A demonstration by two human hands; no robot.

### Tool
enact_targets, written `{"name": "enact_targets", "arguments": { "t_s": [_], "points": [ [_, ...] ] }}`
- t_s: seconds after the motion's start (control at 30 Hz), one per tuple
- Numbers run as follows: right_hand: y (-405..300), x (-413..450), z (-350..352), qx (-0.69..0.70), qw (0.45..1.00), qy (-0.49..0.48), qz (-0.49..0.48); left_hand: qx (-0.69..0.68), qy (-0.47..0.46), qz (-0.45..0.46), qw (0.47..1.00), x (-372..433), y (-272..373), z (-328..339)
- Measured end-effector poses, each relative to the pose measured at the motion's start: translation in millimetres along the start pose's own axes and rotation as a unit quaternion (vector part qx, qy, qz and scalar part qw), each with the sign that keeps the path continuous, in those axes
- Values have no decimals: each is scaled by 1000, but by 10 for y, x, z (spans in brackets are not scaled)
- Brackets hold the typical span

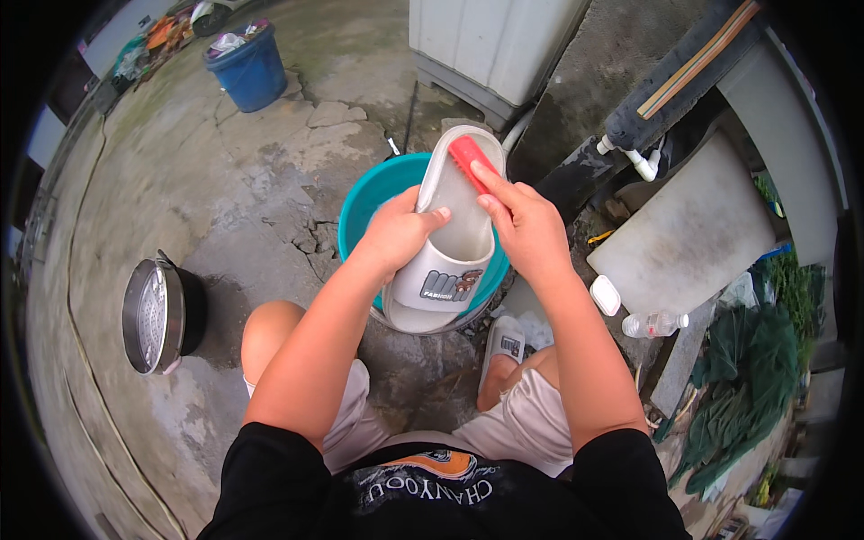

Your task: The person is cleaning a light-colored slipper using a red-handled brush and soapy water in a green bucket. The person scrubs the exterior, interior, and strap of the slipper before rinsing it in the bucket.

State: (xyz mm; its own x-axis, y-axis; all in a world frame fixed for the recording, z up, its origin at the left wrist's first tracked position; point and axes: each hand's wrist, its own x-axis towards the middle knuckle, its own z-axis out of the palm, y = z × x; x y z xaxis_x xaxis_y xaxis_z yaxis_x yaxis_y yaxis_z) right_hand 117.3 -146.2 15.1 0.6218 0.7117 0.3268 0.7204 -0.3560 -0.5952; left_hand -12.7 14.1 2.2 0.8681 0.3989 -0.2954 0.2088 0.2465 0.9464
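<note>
A light grey slide sandal (462, 223) is held over a teal plastic basin (354, 214), its heel end pointing away from me and its printed strap near me. My left hand (403, 231) grips the sandal's left edge, with the thumb on the footbed. My right hand (523, 223) holds a red scrubbing brush (471, 160), bristles against the footbed near the heel. Below the basin's right side, a matching sandal (503, 339) is on my foot. What the basin holds is mostly hidden by the sandal and my hands.
A steamer pot (189, 314) stands on the cracked concrete at left, a blue bucket (251, 74) farther off. At right are a pale slab (688, 229), a plastic bottle (653, 324), a white soap dish (605, 295) and green netting (749, 391). A large white container (493, 47) stands beyond the basin.
</note>
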Motion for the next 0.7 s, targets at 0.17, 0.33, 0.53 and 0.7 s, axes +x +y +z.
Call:
{"name": "enact_targets", "arguments": {
  "t_s": [0.17, 0.33, 0.53, 0.7],
  "points": [
    [-34, 5, -65, -12, 1000, 21, 2, -1, -8, 4, 1000, -35, 34, -29],
    [-123, -89, 84, 33, 998, 13, -46, 49, 18, 49, 997, 47, -76, -9],
    [-19, 138, -51, -48, 995, 85, 4, 46, 28, 63, 997, 81, -99, 27],
    [-129, -51, 75, 29, 998, 32, -54, -31, 39, 127, 991, 61, -77, 89]
  ]
}}
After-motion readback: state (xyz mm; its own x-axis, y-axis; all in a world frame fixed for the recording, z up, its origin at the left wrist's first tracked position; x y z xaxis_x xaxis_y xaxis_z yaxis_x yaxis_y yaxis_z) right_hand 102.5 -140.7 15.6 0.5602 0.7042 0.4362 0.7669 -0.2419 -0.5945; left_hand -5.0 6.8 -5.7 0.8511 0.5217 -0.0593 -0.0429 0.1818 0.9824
